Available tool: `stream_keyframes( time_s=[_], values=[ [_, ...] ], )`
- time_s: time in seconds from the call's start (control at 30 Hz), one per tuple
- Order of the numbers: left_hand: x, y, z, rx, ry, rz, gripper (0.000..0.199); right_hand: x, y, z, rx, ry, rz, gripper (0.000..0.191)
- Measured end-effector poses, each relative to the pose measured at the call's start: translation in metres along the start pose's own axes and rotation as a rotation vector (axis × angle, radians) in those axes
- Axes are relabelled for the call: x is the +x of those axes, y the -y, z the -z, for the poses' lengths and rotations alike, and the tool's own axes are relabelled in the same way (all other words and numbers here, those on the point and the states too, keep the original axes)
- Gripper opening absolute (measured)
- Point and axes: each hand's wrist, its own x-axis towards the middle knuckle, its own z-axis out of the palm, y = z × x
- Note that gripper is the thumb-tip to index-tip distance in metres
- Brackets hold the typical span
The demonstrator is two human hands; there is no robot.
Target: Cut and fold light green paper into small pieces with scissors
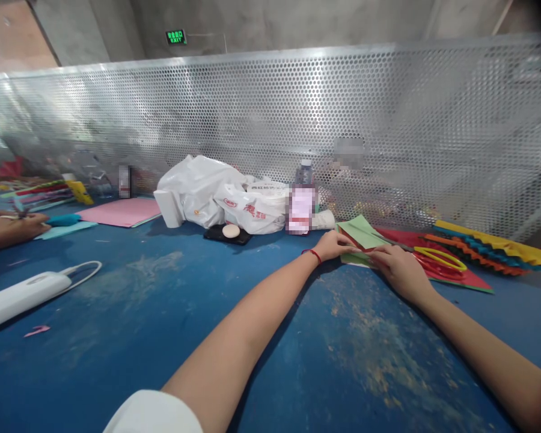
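Blue tabletop (162, 313) | left hand (334, 245), right hand (399, 269): fingers bent, pinching green paper (359, 230)

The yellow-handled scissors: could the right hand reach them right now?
Probably yes: the scissors lie close beside the right hand, seemingly unblocked, though its fingers are at the green paper.

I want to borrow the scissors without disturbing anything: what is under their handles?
A red sheet lies under the scissors handles, and a green edge shows beneath it. The part the handles cover, and anything deeper, cannot be seen.
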Motion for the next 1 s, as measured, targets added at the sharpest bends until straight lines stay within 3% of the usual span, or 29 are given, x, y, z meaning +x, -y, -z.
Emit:
stream_keyframes(
  time_s=[0.17,0.33,0.4,0.47,0.6,0.8,1.0],
  values=[
    [0.005,-0.002,0.0,-0.066,-0.026,-0.011,0.026,0.0,0.003,0.006,-0.012,-0.048,-0.222,0.023],
    [0.012,-0.001,-0.002,-0.149,-0.16,-0.049,0.032,0.002,-0.009,0.006,0.034,-0.06,-0.431,0.021],
    [0.016,0.002,-0.002,-0.152,-0.192,-0.063,0.045,0.003,-0.016,0.003,0.061,-0.073,-0.485,0.02],
    [0.019,0.004,-0.002,-0.127,-0.233,-0.058,0.044,0.005,-0.022,0.001,0.1,-0.087,-0.509,0.022],
    [0.024,0.006,-0.002,-0.055,-0.271,-0.009,0.03,0.005,-0.025,0.0,0.202,-0.118,-0.491,0.026],
    [0.024,0.005,-0.005,-0.012,-0.275,0.069,0.033,0.004,-0.026,0.0,0.383,-0.114,-0.402,0.02],
    [0.019,-0.004,-0.007,-0.106,-0.281,0.05,0.047,0.003,-0.022,0.002,0.528,-0.074,-0.279,0.012]
  ],
)
